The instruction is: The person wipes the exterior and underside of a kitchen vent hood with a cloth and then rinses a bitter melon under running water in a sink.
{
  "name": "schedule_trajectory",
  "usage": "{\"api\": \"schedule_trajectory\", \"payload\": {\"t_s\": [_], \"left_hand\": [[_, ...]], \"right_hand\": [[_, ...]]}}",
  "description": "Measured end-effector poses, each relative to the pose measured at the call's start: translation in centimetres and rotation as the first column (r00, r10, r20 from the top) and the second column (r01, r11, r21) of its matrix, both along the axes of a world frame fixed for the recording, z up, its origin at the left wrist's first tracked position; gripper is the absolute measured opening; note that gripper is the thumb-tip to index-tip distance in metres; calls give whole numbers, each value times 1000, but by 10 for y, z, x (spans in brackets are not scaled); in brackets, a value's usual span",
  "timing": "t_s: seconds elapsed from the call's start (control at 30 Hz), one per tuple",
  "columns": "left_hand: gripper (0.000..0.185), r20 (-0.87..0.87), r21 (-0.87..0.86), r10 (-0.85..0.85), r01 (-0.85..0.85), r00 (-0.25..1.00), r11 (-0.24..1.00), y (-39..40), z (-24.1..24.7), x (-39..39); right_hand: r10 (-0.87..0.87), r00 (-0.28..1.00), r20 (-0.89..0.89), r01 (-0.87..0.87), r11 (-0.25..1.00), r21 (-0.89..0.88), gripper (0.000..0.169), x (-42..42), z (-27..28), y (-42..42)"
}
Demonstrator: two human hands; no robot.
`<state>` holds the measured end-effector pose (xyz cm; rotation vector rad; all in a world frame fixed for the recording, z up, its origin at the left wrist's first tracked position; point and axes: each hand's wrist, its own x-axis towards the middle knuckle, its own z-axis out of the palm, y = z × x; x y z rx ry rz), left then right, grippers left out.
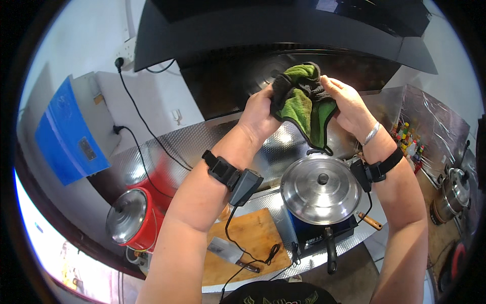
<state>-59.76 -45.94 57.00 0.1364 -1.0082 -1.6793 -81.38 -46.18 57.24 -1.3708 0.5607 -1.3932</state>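
A green and dark grey cloth (pixel 298 103) hangs bunched between both my hands, in front of the black range hood. My left hand (pixel 260 110) grips its left edge, fingers partly hidden behind the fabric. On the other side my right hand (pixel 347 102) pinches it between thumb and fingers. One corner of the cloth droops toward a lidded pan below. The pan's shiny metal lid (pixel 321 190) has a black knob, and its black handle (pixel 331 252) points toward me. Beneath the pan is a black cooker (pixel 317 233) on the foil-covered counter.
A cleaver (pixel 228 250) lies on a wooden cutting board (pixel 246 235), with thin cables across it. To the left stands a red bucket (pixel 150 224) with a metal lid. Sauce bottles (pixel 410 142) and a metal pot (pixel 453 190) are at right. The range hood (pixel 265 26) overhangs the stove.
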Motion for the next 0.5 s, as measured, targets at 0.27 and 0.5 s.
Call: {"api": "schedule_trajectory", "payload": {"t_s": [0.27,0.5], "left_hand": [[37,11,-98,40,-39,999,994,38,-26,62],[45,83,-143,142,-129,986,981,70,-50,62]], "right_hand": [[179,984,11,-179,981,71,42,41,-22,49],[184,982,37,-187,973,138,30,11,-40,72]]}}
